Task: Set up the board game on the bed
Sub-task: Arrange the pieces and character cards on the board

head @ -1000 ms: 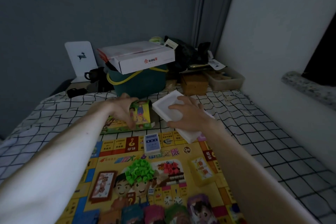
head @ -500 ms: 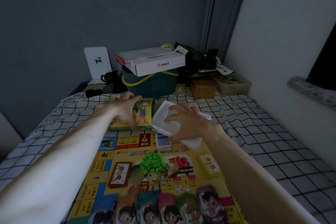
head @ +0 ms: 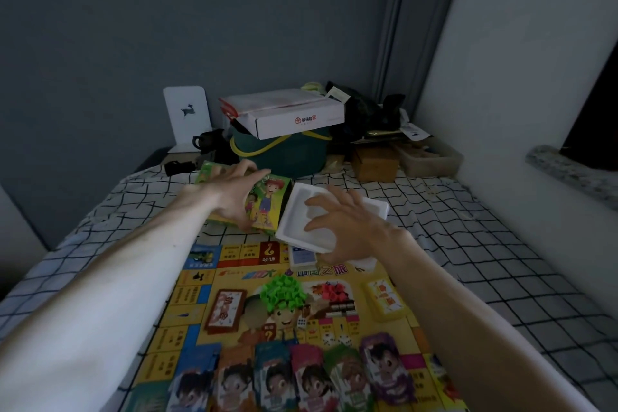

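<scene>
The yellow game board (head: 197, 298) lies open on the checked bed sheet (head: 468, 244). On it sit a pile of green houses (head: 283, 291), a red pile (head: 332, 291), dice (head: 329, 339), a blue card deck (head: 302, 257) and a row of character cards (head: 301, 378) at the near edge. Beyond the board, my left hand (head: 234, 197) grips the colourful game box (head: 267, 207) across its width. My right hand (head: 347, 227) holds the white plastic tray (head: 297, 214) beside that box, fingers spread inside it and thumb at its near edge.
At the head of the bed stand a green basket (head: 291, 157) with a white carton (head: 284, 114) on top, a wooden box (head: 374, 160), a clear bin (head: 431, 157), a black mug (head: 207, 140) and a white stand (head: 187, 114). A white wall (head: 518, 94) runs along the right.
The white tray has come down from a tilt to lie flatter beside the game box, and my right fingers have spread. My left hand stays on the box.
</scene>
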